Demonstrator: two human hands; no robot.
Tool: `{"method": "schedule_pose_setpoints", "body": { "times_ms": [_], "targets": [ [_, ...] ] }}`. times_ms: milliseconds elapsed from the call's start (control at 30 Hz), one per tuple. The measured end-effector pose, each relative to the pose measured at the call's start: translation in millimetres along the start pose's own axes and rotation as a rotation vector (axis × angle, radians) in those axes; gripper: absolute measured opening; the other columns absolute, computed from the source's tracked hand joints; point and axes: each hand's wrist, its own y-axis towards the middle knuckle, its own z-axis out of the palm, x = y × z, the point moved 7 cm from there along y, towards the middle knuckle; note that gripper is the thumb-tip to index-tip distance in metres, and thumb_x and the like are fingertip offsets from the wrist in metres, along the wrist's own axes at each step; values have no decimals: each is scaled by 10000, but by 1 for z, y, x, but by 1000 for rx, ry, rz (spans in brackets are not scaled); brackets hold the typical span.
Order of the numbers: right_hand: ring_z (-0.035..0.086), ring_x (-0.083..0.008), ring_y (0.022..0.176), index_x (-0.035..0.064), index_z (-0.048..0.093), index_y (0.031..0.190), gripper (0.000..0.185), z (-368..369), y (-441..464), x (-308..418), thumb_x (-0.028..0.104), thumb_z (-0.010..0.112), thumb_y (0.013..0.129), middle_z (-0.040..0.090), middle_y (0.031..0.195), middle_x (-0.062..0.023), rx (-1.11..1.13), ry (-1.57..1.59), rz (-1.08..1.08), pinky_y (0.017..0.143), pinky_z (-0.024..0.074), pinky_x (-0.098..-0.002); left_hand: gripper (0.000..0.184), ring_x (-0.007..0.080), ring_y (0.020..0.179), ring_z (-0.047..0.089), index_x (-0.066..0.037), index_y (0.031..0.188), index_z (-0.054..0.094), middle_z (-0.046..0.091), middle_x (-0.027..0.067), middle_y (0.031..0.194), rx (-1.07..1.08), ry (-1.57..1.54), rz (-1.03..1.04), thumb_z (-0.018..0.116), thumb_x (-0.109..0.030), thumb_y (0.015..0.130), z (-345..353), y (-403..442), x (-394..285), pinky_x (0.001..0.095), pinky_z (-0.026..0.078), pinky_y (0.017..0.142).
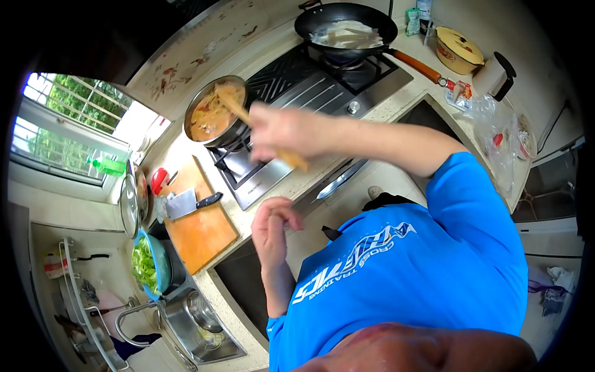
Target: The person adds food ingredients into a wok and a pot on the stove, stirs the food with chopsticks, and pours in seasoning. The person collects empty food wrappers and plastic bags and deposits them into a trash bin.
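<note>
Left of the fingers: a window [61, 136], a blue colander [163, 273] of greens [144, 263], a cutting board [198, 239] on the counter [218, 294]. A pan [232, 135] of stew [207, 122] sits beyond the half-open left hand [273, 224]; the right hand [286, 133] grips a wooden spatula [237, 109] reaching into it. Farther beyond, a wok [316, 22] holds something pale.
</note>
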Motion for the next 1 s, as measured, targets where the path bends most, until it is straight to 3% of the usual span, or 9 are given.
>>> {"method": "schedule_pose_setpoints", "body": {
  "times_ms": [100, 133, 233, 333, 467, 600, 667, 800, 1000],
  "targets": [
    [475, -223, 795, 61, 584, 846, 193, -92, -13, -51, 246, 530, 841, 458, 813, -77, -186, -197, 211, 733, 414, -319, 201, 124, 555, 476, 23, 935, 504, 476, 46, 598, -163, 25, 36, 427, -160, 908, -23, -15, 2, 245, 402, 520],
    [496, -169, 767, 70, 595, 891, 181, -128, -20, -64, 229, 519, 851, 500, 824, -50, -280, -381, 55, 692, 431, -298, 196, 122, 550, 471, 20, 923, 509, 473, 43, 596, -311, 73, 30, 432, -160, 908, -34, -24, 3, 244, 402, 520],
    [589, -95, 628, 37, 639, 906, 222, -220, -71, -166, 229, 618, 795, 638, 706, -48, -564, 328, 516, 569, 472, -220, 169, 96, 540, 445, 8, 906, 520, 463, 26, 594, -558, 170, 60, 464, -152, 899, -65, -58, 15, 222, 393, 516],
    [612, -106, 704, 31, 617, 910, 246, -271, -136, -274, 260, 548, 849, 635, 815, -55, -182, -163, 816, 603, 513, -223, 132, 69, 525, 416, -2, 894, 526, 441, -2, 593, -844, 169, 53, 500, -130, 882, -78, -101, 31, 202, 373, 492],
    [585, -108, 543, 23, 623, 825, 217, -239, -190, -345, 238, 601, 808, 624, 677, -47, -2, -47, 982, 495, 493, -228, 135, 66, 526, 402, -13, 882, 525, 441, 1, 608, -1018, 101, 63, 517, -147, 877, -58, -113, 48, 186, 349, 464],
    [581, -174, 597, 41, 640, 821, 226, -230, -184, -375, 261, 642, 767, 615, 679, -89, -249, -200, 674, 564, 467, -299, 128, 61, 522, 400, -14, 876, 517, 433, -1, 588, -1040, 166, 56, 519, -142, 876, -16, -85, 60, 185, 346, 466],
    [556, -98, 594, 38, 631, 844, 234, -242, -182, -389, 266, 623, 793, 616, 672, -38, -182, -216, 649, 589, 452, -236, 120, 64, 521, 399, -16, 868, 516, 429, 0, 582, -1007, 247, 78, 520, -136, 875, 1, -76, 64, 190, 350, 468],
    [602, -123, 562, 47, 642, 836, 305, -309, -205, -436, 339, 555, 829, 630, 692, -75, -368, -207, 745, 503, 466, -242, 117, 68, 512, 420, -20, 863, 524, 468, 12, 591, -1135, 244, 8, 528, -137, 870, 31, -93, 81, 189, 363, 471],
    [594, -98, 620, 37, 640, 873, 254, -258, -210, -436, 279, 580, 829, 630, 715, -52, -268, -36, 861, 558, 483, -221, 101, 71, 508, 441, -34, 849, 529, 481, 9, 581, -1178, 232, -25, 542, -133, 860, 55, -100, 94, 188, 364, 464]
  ]
}}
